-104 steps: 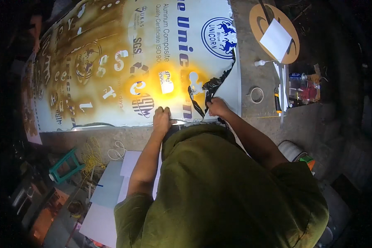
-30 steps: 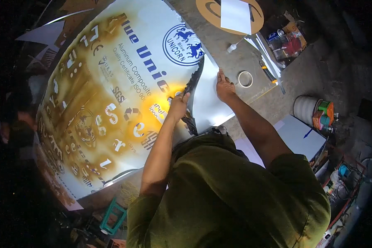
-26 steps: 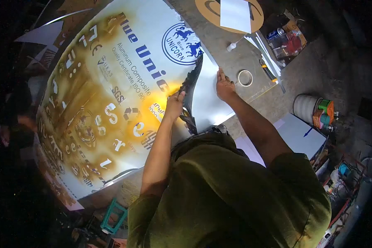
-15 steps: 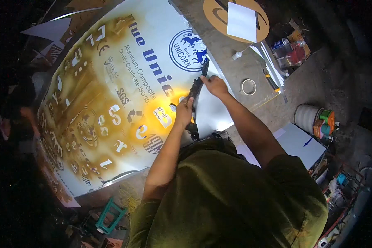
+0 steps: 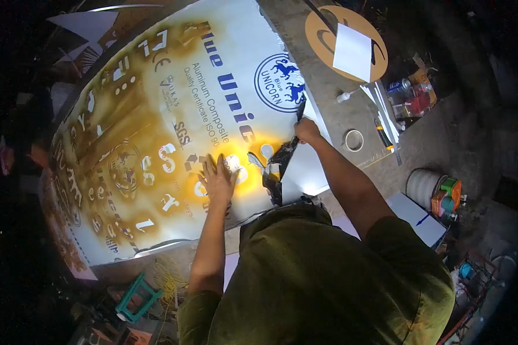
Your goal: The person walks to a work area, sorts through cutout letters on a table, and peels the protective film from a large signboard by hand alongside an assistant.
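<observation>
A large white film printed with dark blue lettering [image 5: 144, 106], stained yellow-brown around letter-shaped cutouts, covers a panel. My left hand [image 5: 218, 184] lies open on it, palm down with fingers spread, beside a bright yellow patch. At the film's right edge, my right hand [image 5: 308, 131] is closed round the folded-back border, whose black underside [image 5: 279, 158] shows as a crumpled strip between my hands. White panel surface [image 5: 305, 172] is bare to the right of that strip. A round blue emblem [image 5: 280, 83] is printed on the film beyond my right hand.
On the right are a tape roll [image 5: 354, 140], a yellow-and-black cutter knife [image 5: 384, 135], white strips [image 5: 380, 103] and a tan disc [image 5: 316, 31] under white paper [image 5: 352, 53]. A string spool [image 5: 425, 177] stands farther right. A green stool-like frame [image 5: 138, 298] is at lower left.
My left hand has let go of the film's edge and moved left, flattening onto the printed face. My right hand keeps its hold on the border. The whole view has shifted slightly.
</observation>
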The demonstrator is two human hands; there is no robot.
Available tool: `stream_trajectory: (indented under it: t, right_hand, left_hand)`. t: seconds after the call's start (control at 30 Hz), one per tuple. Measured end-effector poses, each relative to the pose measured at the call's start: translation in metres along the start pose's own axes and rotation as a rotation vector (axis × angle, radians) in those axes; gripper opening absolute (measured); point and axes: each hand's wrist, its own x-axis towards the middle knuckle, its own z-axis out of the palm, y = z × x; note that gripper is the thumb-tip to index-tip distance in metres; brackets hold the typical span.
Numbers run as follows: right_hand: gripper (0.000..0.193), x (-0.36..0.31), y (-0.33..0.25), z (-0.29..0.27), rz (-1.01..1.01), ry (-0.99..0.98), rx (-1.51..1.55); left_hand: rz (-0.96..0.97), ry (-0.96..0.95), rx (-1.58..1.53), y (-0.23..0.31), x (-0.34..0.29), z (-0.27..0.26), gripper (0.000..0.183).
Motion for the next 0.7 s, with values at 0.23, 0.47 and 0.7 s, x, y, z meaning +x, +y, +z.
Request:
stream_trajectory:
  t: [0.23,0.47,0.7]
  right_hand:
    - [0.035,-0.003,-0.007,0.004,-0.133,0.043,-0.053]
    - [0.036,-0.018,-0.019,0.014,-0.383,0.15,-0.145]
    - [0.029,-0.047,-0.048,0.02,-0.386,0.147,-0.153]
  left_hand:
    - [-0.024,-0.182,0.064,-0.01,-0.007,0.008,0.099]
    - [-0.035,-0.178,0.064,-0.007,-0.007,0.009,0.101]
    - [-0.04,-0.162,0.026,-0.008,-0.007,0.01,0.101]
